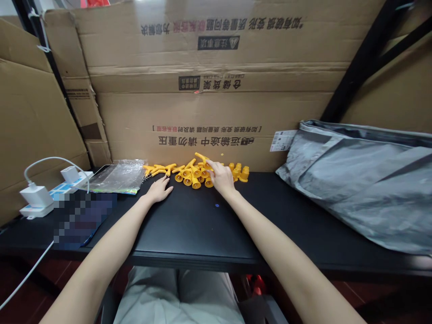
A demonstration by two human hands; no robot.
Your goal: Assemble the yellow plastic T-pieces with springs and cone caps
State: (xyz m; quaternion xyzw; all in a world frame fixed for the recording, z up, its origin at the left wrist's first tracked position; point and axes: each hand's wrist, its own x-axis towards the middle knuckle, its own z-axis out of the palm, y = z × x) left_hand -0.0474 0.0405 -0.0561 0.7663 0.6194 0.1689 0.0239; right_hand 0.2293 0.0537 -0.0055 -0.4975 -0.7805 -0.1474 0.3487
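A pile of yellow plastic pieces with cone-shaped, hollow ends (196, 182) lies at the back middle of the black table. My right hand (222, 179) reaches over the pile's right side, fingers closed around a yellow plastic piece (201, 157) whose handle end sticks out to the left. My left hand (158, 190) rests on the table, fingers extended and thumb apart. Its fingertips are close to several yellow forked handles (165, 168) with metal spirals attached. Stacked yellow cups (244, 173) stand just right of my right hand.
Cardboard panels (209, 108) wall off the back. At left are a clear plastic bag (118, 177), a power strip (67, 185) with white chargers, and a dark pixelated item (81, 220). A grey fabric bag (357, 184) covers the right side.
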